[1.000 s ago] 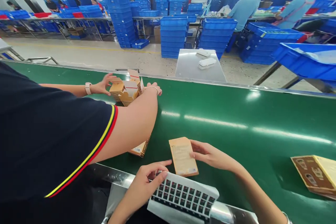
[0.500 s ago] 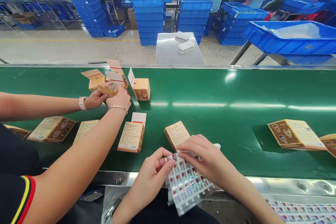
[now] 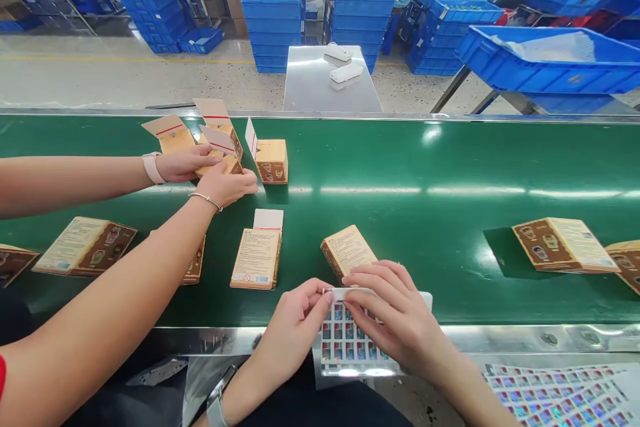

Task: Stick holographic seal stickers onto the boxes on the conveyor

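Note:
At the near edge of the belt, my left hand (image 3: 297, 320) pinches the upper left corner of a sheet of small shiny stickers (image 3: 345, 350). My right hand (image 3: 393, 303) lies over the sheet's upper edge, its fingers bent against the white strip there. Rows of red and blue labels face me below that strip. Just beyond my fingers a brown and cream carton (image 3: 349, 248) rests tilted on the belt, partly hidden by my right hand. Another carton (image 3: 256, 257) with its white flap out lies to its left.
On the left, a co-worker's hands (image 3: 220, 173) hold an open carton beside other open ones. An upright carton (image 3: 271, 161) stands near them. More cartons (image 3: 565, 245) lie on the green belt (image 3: 400, 220). Further sticker sheets (image 3: 555, 390) are at lower right. Blue crates (image 3: 275, 20) stand beyond.
The sticker sheet has turned from slanted to nearly square to me, its top strip now bent over under my right fingers. The co-worker's hands have shifted on the open carton.

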A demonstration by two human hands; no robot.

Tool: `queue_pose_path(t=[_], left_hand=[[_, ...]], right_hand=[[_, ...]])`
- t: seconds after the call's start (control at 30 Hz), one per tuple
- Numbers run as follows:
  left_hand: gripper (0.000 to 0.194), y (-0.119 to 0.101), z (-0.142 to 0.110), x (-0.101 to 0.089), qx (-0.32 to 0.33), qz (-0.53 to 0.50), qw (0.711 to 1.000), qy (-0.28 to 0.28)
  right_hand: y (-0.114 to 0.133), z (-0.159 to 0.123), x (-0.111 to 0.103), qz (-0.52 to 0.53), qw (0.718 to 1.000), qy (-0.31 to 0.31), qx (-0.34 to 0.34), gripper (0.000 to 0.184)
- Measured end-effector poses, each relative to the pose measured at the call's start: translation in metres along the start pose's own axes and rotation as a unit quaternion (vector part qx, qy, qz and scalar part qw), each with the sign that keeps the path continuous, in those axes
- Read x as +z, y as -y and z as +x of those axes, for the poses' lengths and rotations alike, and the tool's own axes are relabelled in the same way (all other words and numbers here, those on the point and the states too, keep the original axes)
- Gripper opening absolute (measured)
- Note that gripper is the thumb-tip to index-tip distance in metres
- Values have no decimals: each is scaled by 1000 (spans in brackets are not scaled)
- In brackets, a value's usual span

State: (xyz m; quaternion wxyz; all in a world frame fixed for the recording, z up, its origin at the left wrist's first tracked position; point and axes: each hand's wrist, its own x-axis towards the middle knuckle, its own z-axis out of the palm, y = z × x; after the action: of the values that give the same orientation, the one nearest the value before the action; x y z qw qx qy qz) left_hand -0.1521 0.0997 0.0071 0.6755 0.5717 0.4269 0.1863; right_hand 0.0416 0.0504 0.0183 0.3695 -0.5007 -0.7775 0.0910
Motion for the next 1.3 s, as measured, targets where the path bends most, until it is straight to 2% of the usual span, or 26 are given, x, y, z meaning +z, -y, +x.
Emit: queue_pose_path(t=[0.07,0.1,0.17,0.2,0.27,0.37,0.57,0.73,0.9,1.07,1.13,1.2,1.3], left_hand=[[29,2,1,1,-9,-12,1000,4],[28,2,2,2,-12,-12,1000,14],[26,2,4,5,0,8,999,49],[25,2,6,7,12,25,997,71],[22,0,13,13,39,63,991,111],[18,0,25,24,59,102,984,135],[16,1,41,36,84,109,980,146],[16,-2,46,47,73,94,981,151],[19,-5,52,59,74,90,981,154],[21,-10,60,70,86,85,980,159],[22,-12,59,72,80,79,981,156],[23,-13,54,73,58,64,986,144],[25,-12,42,70,14,27,995,96]], right_hand=[[-15,-3,-6,96,988,-20,120,9],[-25,-3,-10,141,969,-29,199,9],[-49,-2,-15,209,915,-31,343,19],[-62,-2,-17,236,888,-25,394,25],[-83,0,-16,284,845,0,453,34],[-102,1,-11,316,819,18,479,41],[-108,-8,-11,291,824,-4,487,42],[-112,-21,-16,263,839,-33,476,38],[-114,-30,-16,175,871,-96,448,35],[-130,-31,-21,129,868,-146,457,42],[-134,-29,-30,115,870,-137,459,39],[-127,-26,-45,84,885,-111,443,33],[-94,-22,-68,26,932,-26,360,24]])
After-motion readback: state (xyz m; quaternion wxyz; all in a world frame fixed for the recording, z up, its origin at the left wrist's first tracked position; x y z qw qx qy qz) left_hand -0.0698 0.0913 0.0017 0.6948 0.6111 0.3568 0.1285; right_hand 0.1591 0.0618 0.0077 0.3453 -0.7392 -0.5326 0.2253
